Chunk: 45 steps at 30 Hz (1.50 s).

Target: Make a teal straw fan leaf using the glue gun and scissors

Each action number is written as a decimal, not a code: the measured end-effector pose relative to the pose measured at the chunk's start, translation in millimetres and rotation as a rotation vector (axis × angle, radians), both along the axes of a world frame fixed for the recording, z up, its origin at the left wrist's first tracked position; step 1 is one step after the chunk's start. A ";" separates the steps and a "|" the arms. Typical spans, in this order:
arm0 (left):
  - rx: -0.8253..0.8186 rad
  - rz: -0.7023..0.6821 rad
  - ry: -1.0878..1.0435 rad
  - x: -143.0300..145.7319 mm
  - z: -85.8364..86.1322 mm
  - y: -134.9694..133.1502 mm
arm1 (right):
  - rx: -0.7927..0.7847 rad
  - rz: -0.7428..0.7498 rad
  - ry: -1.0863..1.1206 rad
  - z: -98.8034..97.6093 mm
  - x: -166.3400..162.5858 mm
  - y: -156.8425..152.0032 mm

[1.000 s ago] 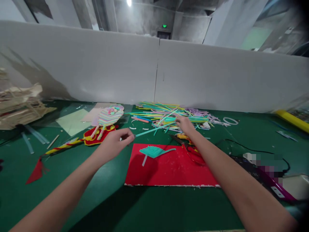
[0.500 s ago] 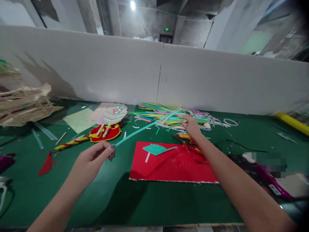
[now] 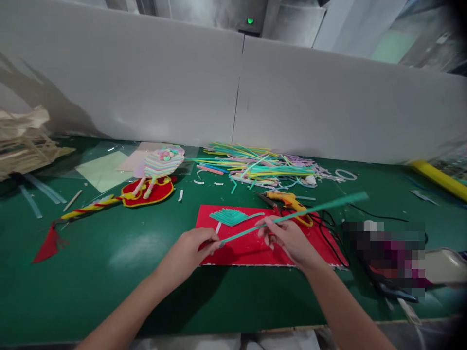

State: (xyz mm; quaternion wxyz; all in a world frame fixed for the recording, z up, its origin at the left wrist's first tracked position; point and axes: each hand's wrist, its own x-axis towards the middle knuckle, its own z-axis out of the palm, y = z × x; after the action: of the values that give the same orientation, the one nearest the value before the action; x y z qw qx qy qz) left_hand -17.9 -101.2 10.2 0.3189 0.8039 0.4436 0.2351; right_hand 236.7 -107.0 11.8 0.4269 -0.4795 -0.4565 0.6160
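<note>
Both hands are now drawn back from the far pile to the near side of the counter [image 3: 109,272], carrying the teal strip [image 3: 310,210] with them; half a second ago the right hand was still reaching into the pile and the strip was pointing toward the far wall. Left hand [image 3: 189,253] is pinching the strip's near end, its grip clamped on it with thumb and fingers together. Right hand [image 3: 288,238] is closing around the strip a little farther along, its grip likewise clamped on it. From there the strip is slanting up and to the right, its free end hanging over the green surface, above the black cables.

Under the hands a red sheet [image 3: 255,245] is lying flat, bearing a small fan of teal strips [image 3: 228,216] near its far left corner. Just beyond the sheet's far edge a yellow glue gun [image 3: 288,199] is resting on its side. Farther off, a loose pile of coloured strips [image 3: 255,167] is spreading along the foot of the white wall [image 3: 146,87]. To the left, a red and yellow ornament [image 3: 149,192] with a striped top is lying beside a red tassel [image 3: 47,245].
</note>
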 end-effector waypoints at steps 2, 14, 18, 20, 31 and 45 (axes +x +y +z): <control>0.027 -0.004 0.040 -5.0 -4.9 4.2 | -0.008 -0.048 -0.028 -3.7 3.2 1.2; 0.345 -0.375 0.283 16.7 11.6 32.1 | 0.164 -0.246 -0.060 2.6 6.1 38.3; 0.351 -0.364 0.117 17.0 -2.1 36.8 | 0.305 -0.396 -0.148 5.3 14.7 40.9; 0.352 -0.290 0.015 12.6 -11.3 39.0 | 0.343 -0.351 -0.291 10.9 22.2 36.6; 0.415 -0.527 0.018 13.9 -6.4 20.6 | 0.626 -0.033 -0.925 -1.8 19.7 -4.5; 0.627 -0.110 0.168 29.5 -12.6 -5.6 | 0.957 0.071 -1.291 -20.5 0.3 -31.2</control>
State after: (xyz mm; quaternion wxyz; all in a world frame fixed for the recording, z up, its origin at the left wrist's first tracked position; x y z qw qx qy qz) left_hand 11.5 -106.8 -2.4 0.0304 0.9023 0.3300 0.2756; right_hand 236.9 -138.2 -8.7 0.2183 -0.4913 -0.8426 -0.0320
